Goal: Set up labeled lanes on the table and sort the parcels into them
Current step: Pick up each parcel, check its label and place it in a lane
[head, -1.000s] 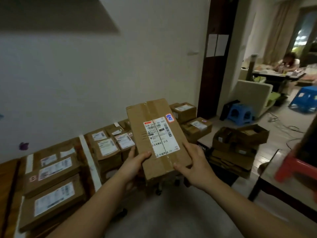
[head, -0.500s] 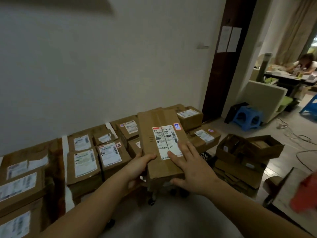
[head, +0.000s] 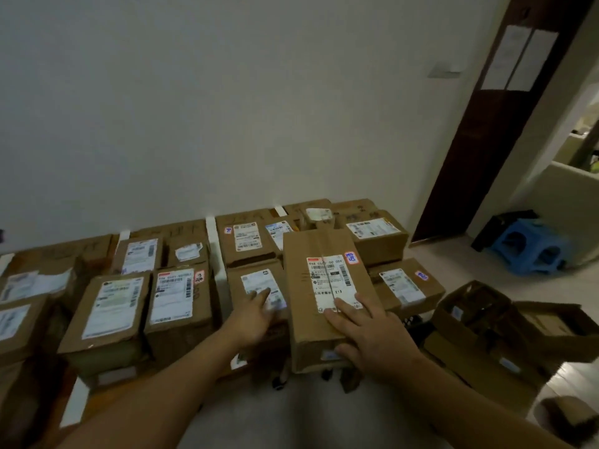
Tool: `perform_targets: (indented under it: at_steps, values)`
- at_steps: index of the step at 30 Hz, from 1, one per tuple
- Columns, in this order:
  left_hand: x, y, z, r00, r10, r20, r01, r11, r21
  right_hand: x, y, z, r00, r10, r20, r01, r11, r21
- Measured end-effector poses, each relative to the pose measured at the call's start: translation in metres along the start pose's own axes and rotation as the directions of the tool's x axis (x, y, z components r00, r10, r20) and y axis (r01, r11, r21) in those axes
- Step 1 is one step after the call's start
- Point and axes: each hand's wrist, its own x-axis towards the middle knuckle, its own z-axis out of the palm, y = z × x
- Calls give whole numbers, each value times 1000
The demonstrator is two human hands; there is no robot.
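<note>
A long cardboard parcel (head: 301,306) with a white shipping label and a small blue-written sticker lies among other parcels at the right end of the table. My right hand (head: 369,338) grips its near end, fingers spread over the label and thumb curled under the front edge. My left hand (head: 256,314) is off it, fingers straight, touching the label of the lower parcel (head: 259,286) just to its left. White tape strips (head: 214,254) split the table into lanes filled with several labelled parcels.
A wall stands right behind the table. On the floor to the right lie open cardboard boxes (head: 479,322) and a blue stool (head: 531,247) by a dark door frame. Parcels (head: 113,309) fill the left lanes.
The long parcel has come down from in front of me onto the parcels at the table's right end. My left hand has let go of it and moved left onto the neighbouring parcel.
</note>
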Motion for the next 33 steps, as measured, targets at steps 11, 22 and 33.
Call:
perform_targets:
  at_steps: [11,22,33]
  values:
    - [37,-38,55,994,-101,-51,113,861,496,27,69,22,994,-111,7,112,992,-60]
    - [30,-46,52,986,-112,-121,157,862,482,75,68,45,966,-230,117,235,971,-34]
    - [34,-57,54,987,-95,-133,148,864,481,99,70,78,946,-261,193,270,963,-22]
